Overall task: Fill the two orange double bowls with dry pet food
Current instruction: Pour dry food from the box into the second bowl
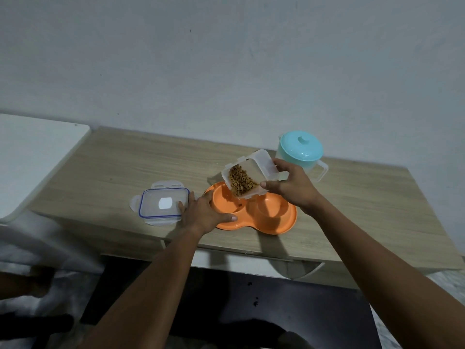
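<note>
An orange double bowl (271, 222) lies on the wooden table near its front edge. My left hand (203, 214) grips the bowl's left rim, thumb along the front edge. My right hand (292, 186) holds a clear plastic container (254, 170) of brown dry pet food (241, 183), tilted down to the left over the bowl's left cup (224, 201). The food has slid to the container's lower edge. The right cup (270, 209) looks empty. Only one orange double bowl is in view.
The container's clear lid with a blue seal (163, 205) lies flat left of the bowl. A teal-lidded pitcher (300, 152) stands behind my right hand. A white surface (32, 157) adjoins the wooden table (125, 167) at the left. The wall is close behind.
</note>
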Motion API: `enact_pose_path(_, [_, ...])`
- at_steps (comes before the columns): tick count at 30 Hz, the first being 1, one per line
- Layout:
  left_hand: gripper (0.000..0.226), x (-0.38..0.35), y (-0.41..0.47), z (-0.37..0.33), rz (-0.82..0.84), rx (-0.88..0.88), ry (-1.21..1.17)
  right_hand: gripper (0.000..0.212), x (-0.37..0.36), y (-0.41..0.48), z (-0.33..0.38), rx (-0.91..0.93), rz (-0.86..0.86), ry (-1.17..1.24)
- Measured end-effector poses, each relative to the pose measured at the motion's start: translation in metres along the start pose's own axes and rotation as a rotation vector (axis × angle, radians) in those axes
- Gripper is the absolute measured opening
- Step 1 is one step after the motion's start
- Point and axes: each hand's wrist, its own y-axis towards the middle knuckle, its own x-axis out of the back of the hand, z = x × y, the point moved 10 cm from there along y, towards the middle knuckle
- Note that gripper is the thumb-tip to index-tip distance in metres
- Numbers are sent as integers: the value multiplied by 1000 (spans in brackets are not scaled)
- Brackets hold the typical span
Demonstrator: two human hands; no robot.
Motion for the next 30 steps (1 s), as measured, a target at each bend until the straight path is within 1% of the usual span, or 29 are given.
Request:
enact_pose_path(4, [117,-1,1,0,3,-2,-1,54,-1,1,-2,-9,8,38])
enact_pose_path(8, [117,-1,2,0,12,-2,-6,63,-1,3,-5,-20,0,50])
enact_pose_path(14, [112,0,1,-2,21,-3,-3,62,0,4,-4,-17,12,75])
enact_pose_path(17, [109,2,0,-5,21,-11,12,54,-1,4,-2,-25,20,62])
enact_pose_path(19, [107,3,-1,-6,22,-15,10,57,-1,4,-4,-39,23,115])
enact_pose_path(25, [111,3,0,-6,25,-16,14,64,-1,6,-7,-37,11,111])
enact_pose_path(28, [112,3,-2,-6,28,-8,8,60,-1,7,-4,-30,19,108])
enact_pose_path(30, [113,4,-2,-6,29,-3,14,60,-1,8,-4,-35,23,102])
